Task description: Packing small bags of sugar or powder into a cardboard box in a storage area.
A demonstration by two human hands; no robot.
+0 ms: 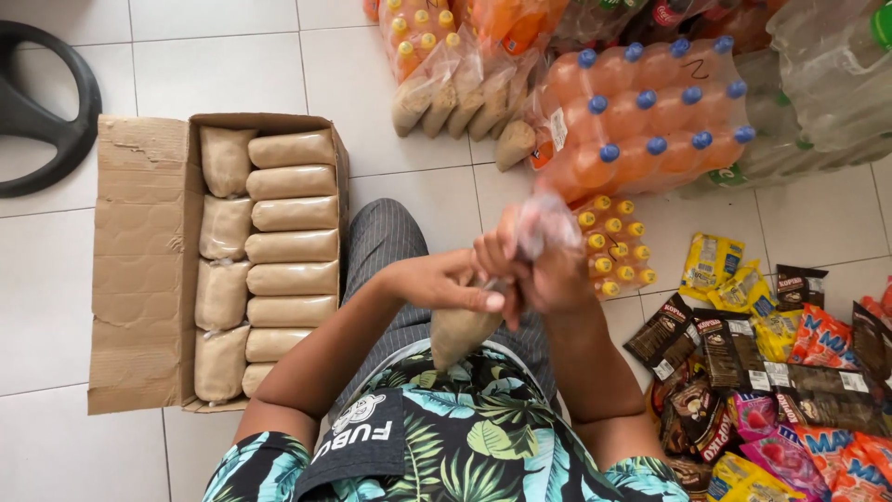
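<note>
Here, left hand [446,282] and right hand [548,274] grip plastic bag [465,330], cardboard box [139,260] leftward

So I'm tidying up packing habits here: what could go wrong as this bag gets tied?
The small plastic bag of brown powder hangs over the lap, held only at its twisted neck by the left hand and right hand; a slip could spill powder on the clothes. Overtwisting the thin plastic might tear it.

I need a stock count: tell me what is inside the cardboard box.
The cardboard box holds clear bags of tan powder, in two rows, filling it. Anything beneath that top layer is covered and cannot be seen.
</note>
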